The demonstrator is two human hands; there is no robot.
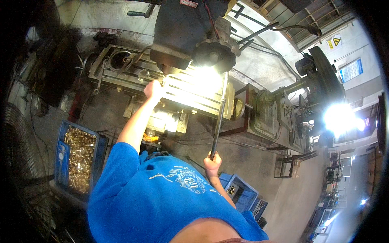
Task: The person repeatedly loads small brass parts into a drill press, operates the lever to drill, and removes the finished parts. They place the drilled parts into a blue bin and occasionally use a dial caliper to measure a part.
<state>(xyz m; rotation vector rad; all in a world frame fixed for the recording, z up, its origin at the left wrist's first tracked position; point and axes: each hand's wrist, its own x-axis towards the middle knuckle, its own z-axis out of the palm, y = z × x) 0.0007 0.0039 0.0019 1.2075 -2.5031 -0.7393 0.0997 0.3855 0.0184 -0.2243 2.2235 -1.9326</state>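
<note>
My left hand [153, 90] reaches to the front edge of a slotted machine table [182, 97], just below the spindle head. Its fingers are curled closed; whatever they may hold is lost in the glare. My right hand [212, 163] is wrapped round the lower end of a long lever [220, 121]. The lever runs up to the round dark hub [216, 54] on the side of the machine head [174, 34]. A bright lamp glow under the hub washes out the middle of the table.
A blue crate [60, 162] full of brass-coloured parts [81, 160] stands at lower left. Another blue bin [239, 188] sits beside my right forearm. A wrench [99, 77] hangs over the table's left end. Further right stands a second machine [265, 109]. At left is a fan guard [20, 150].
</note>
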